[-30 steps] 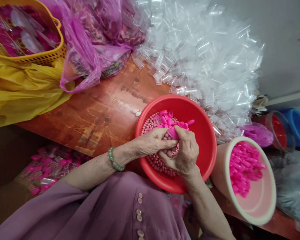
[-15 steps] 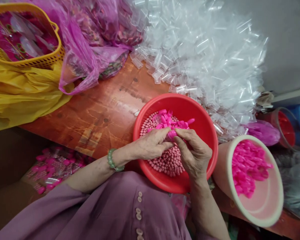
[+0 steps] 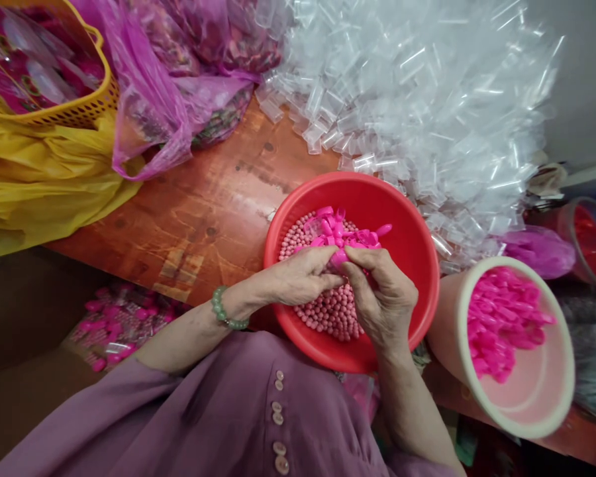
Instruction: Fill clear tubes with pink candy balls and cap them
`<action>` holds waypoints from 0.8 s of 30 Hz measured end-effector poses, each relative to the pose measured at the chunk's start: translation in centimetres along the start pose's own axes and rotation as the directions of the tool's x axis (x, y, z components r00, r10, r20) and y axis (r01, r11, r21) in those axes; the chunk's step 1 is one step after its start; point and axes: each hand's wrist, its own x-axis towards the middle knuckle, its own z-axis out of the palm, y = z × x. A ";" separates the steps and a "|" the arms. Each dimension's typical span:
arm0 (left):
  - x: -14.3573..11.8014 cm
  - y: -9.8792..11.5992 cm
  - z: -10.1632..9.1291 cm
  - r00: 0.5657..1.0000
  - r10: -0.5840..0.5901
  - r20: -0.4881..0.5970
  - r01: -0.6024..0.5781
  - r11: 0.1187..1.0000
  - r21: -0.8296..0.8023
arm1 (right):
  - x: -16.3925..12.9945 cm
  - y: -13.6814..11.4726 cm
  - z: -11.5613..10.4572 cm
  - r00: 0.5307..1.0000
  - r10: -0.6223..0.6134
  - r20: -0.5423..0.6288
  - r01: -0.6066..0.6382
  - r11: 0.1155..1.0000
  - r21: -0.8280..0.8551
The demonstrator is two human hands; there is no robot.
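Observation:
Over a red basin, both hands meet at a small bright pink plastic piece, largely covered by fingers. My left hand, with a green bead bracelet at the wrist, pinches it from the left. On its right side, the thumb and forefinger of my right hand press on it. Round pink beads lie in the basin beneath the hands. Loose bright pink plastic parts rest on the beads just beyond the fingers.
Clear plastic tubes are heaped behind the basin. A whitish bucket of pink parts stands right. Purple bags, a yellow basket and a yellow sheet lie left on the wooden table. Filled pink packs sit below the edge.
The view has shifted slightly, so the basin and bucket appear a little higher and further right. Both hands keep their grip on the pink piece, with only slight finger movement.

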 end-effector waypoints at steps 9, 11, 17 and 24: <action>0.0 -0.3 0.1 0.999 0.051 -0.003 -0.051 0.975 -0.215 | -0.1 0.8 0.8 0.985 -0.168 -0.038 0.165 0.984 -0.064; 0.1 -0.1 -0.1 1.000 0.013 0.001 -0.013 0.958 -0.287 | -0.1 1.1 1.0 0.966 -0.257 0.042 0.260 0.958 -0.123; 0.2 -0.2 -0.3 0.994 -0.006 0.112 0.062 0.861 -0.504 | 0.0 1.5 1.7 0.924 -0.357 0.134 0.381 0.848 -0.368; -0.1 -0.5 0.1 0.987 0.002 0.159 0.088 0.826 -0.556 | -0.1 0.9 1.4 0.893 -0.441 0.092 0.436 0.793 -0.427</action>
